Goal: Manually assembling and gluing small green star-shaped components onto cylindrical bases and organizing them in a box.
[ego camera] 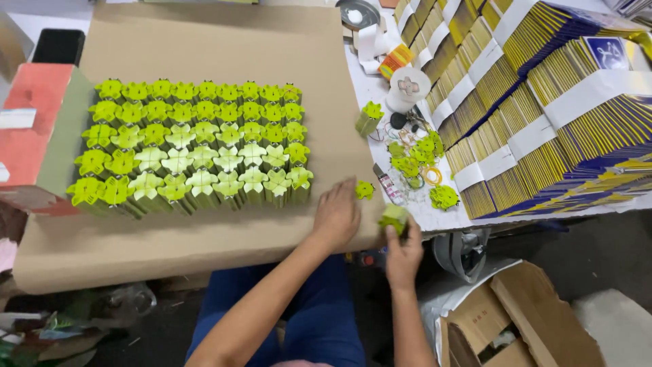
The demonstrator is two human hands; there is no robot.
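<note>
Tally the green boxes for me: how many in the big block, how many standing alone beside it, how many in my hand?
Block of green boxes: 45
Lone standing box: 1
Held box in right hand: 1
Total: 47

A brown cardboard sheet carries rows of small green boxes (packed upright, touching), one loose box.

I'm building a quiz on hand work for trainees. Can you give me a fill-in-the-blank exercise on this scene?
1. The right hand holds a small ____ box.
2. The left hand rests flat on the brown ____.
3. The block of finished boxes stands to the ____ of both hands.

Missing words: green; cardboard sheet; left
</note>
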